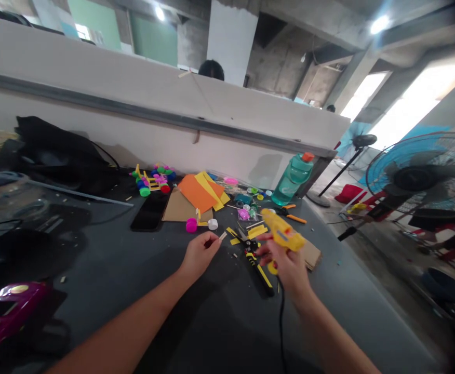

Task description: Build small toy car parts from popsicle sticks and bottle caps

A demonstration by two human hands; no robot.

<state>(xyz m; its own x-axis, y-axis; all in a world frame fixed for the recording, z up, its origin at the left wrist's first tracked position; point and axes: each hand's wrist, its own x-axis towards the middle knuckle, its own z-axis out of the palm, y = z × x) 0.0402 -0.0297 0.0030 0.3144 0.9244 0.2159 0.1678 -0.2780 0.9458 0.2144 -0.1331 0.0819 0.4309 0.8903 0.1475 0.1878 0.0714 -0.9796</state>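
Observation:
My left hand is closed in a pinch on a small pale stick above the dark tabletop. In my right hand is a yellow hot glue gun, gripped by its handle, its nozzle pointing up and to the left. A black cord runs down from it. Between my hands lie black-and-yellow pliers, jaws apart, among yellow strips. Just beyond my left hand sits a small yellow piece with a pink wheel and a white wheel.
Orange paper lies on cardboard, beside a black phone and colourful wheeled models. A green bottle and orange-handled pliers are at the back right. A magenta device stands at left; a fan is off the table.

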